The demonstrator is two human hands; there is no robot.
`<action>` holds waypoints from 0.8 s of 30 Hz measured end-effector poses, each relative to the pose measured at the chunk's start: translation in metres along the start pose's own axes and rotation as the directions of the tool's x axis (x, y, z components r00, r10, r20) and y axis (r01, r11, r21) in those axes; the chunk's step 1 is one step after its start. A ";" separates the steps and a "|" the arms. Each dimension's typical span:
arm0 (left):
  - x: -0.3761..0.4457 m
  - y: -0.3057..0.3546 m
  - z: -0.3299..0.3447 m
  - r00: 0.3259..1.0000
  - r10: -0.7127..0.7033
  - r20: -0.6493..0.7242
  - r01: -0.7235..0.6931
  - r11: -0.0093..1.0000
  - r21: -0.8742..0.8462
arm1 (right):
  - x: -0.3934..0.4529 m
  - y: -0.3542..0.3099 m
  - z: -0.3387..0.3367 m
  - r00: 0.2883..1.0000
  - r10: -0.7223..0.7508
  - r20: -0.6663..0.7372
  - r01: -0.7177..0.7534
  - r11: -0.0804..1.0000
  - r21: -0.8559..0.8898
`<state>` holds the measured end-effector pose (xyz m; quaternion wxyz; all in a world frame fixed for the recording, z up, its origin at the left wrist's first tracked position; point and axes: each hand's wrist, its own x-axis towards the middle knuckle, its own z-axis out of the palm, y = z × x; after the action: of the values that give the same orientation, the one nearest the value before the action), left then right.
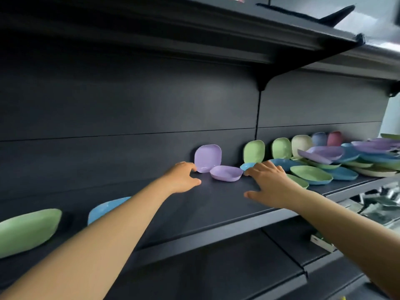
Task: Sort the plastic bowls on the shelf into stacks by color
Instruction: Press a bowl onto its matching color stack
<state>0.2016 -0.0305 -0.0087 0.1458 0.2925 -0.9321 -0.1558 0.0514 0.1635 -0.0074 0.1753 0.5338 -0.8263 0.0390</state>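
A purple bowl (226,173) lies flat on the dark shelf (216,204), and a second purple bowl (207,158) leans upright against the back wall behind it. My left hand (183,177) reaches in with its fingertips at the lower edge of the leaning bowl, fingers loosely curved and holding nothing. My right hand (267,184) is spread over the shelf just right of the flat bowl, fingertips near a small blue bowl (247,166). To the right lies a mixed heap of green, blue, purple and cream bowls (346,163). Far left sit a green bowl (28,230) and a blue bowl (104,210).
Green (254,150), cream (300,145), blue and pink bowls lean upright against the back wall on the right. An upper shelf (281,35) overhangs closely above. A lower shelf (378,208) at the right holds dark packaged goods.
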 end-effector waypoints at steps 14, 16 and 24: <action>0.145 0.026 0.028 0.989 -0.106 -0.105 0.108 0.994 0.015 | 0.074 0.129 0.053 0.997 0.065 0.052 -0.069 0.995 0.078; 0.166 0.022 0.028 0.980 -0.110 -0.163 0.113 0.994 0.011 | 0.091 0.139 0.059 0.997 0.061 0.055 -0.067 0.990 0.120; 0.230 -0.003 0.057 0.913 -0.344 -0.218 0.292 0.926 -0.240 | 0.182 0.161 0.094 0.976 -0.069 0.206 -0.045 0.863 0.503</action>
<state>0.0016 -0.1575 -0.0204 0.2667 0.4422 -0.8242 -0.2323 -0.1834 0.0505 -0.0156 -0.0615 0.5672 -0.7980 0.1939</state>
